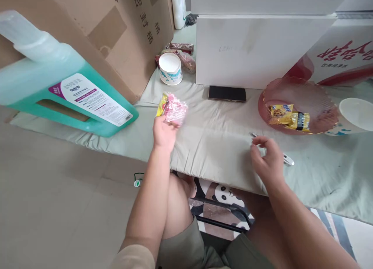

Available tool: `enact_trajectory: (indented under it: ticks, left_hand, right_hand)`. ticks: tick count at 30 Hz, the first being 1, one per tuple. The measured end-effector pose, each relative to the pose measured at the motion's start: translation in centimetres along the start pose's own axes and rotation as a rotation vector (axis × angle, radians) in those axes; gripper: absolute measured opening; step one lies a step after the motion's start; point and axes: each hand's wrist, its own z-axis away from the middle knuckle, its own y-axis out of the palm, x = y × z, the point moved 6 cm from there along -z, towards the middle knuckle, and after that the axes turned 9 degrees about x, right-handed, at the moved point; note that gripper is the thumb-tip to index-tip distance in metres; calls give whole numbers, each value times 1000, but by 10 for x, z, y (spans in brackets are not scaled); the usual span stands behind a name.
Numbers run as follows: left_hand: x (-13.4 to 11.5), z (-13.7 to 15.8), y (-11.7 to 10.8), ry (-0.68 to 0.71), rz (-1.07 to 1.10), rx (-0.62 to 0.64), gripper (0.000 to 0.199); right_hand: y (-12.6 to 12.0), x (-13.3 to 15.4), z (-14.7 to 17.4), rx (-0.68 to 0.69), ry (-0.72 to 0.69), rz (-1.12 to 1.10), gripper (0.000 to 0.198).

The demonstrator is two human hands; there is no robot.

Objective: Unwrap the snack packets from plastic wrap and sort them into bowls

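My left hand (165, 132) is raised over the cloth-covered table, its fingers closed on a small bundle of clear-and-pink plastic-wrapped snack packets (175, 109) with a yellow packet (161, 105) at the side. The bundle is slightly blurred. My right hand (269, 160) hovers at the right with fingers curled and thumb and fingertips close together; whether something tiny is between them I cannot make out. Behind it a slim white-handled cutter (288, 159) lies on the cloth, its middle hidden by the hand and its narrow tip showing past the fingertips.
A pink ribbed bowl (320, 113) holds yellow snack packets (282, 110), beside a paper cup (357, 113). A black phone (227, 93) lies against a white box (233, 51). Another paper cup (170, 69), wrapped sausages (186, 61), a green liquid jug (113, 110) and a carton (122, 67) stand left.
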Motion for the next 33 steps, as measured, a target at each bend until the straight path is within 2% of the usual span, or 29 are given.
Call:
enact_trajectory:
  ticks: [3, 6, 9, 12, 14, 16, 19, 23, 27, 30, 33]
  left_hand:
    - [12, 21, 45, -260, 308, 303, 61]
    - [20, 34, 79, -360, 383, 415, 61]
    - [32, 30, 94, -351, 242, 343, 53]
    - [39, 19, 94, -340, -23, 199, 43]
    - [37, 12, 89, -326, -107, 138, 36]
    - [32, 5, 82, -297, -99, 119, 34]
    - [25, -5, 64, -289, -57, 103, 35]
    - [23, -18, 34, -314, -17, 30, 32]
    - [22, -25, 17, -335, 71, -6, 29]
    - [19, -27, 13, -352, 153, 28, 31]
    - [17, -26, 10, -374, 185, 67, 33]
  right_hand:
    - [-14, -14, -3, -63, 16, 212, 27]
    - [-21, -26, 3, -43, 24, 274, 36]
    - [-22, -27, 13, -28, -63, 224, 30]
    - [-19, -20, 19, -15, -129, 194, 24]
    - [-16, -10, 16, -6, -142, 184, 23]
    - [-12, 10, 4, 18, -175, 172, 22]
    - [3, 58, -33, 68, -301, 135, 22]
    - [49, 140, -116, 135, -436, 52, 26]
    - [131, 217, -204, 327, -466, 88, 47]
    - [189, 248, -251, 413, -321, 217, 74]
    - [227, 256, -274, 494, -176, 365, 92]
